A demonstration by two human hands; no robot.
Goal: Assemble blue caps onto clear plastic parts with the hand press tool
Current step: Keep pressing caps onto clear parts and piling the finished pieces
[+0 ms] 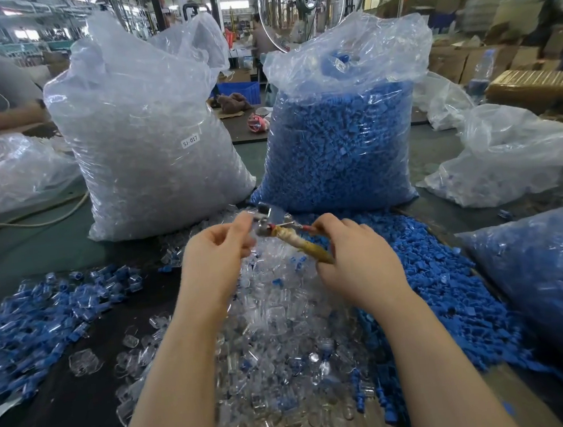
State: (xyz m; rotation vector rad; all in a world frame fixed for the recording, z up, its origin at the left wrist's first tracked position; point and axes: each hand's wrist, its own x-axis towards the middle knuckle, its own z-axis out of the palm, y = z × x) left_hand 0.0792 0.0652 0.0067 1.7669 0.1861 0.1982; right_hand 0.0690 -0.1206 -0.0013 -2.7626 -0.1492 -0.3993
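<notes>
While your left hand (213, 254) pinches something at the steel head of the tape-wrapped hand press tool (287, 230) (part too small to tell), your right hand (353, 258) is curled round its handles, so you're likely mid-press; next, squeeze w/ cap seated square. Below: finished blue-capped pieces (42, 315) left, loose clear plastic parts (276, 317) centre, loose blue caps (443, 266) right, on dark bench in a factory hall.
</notes>
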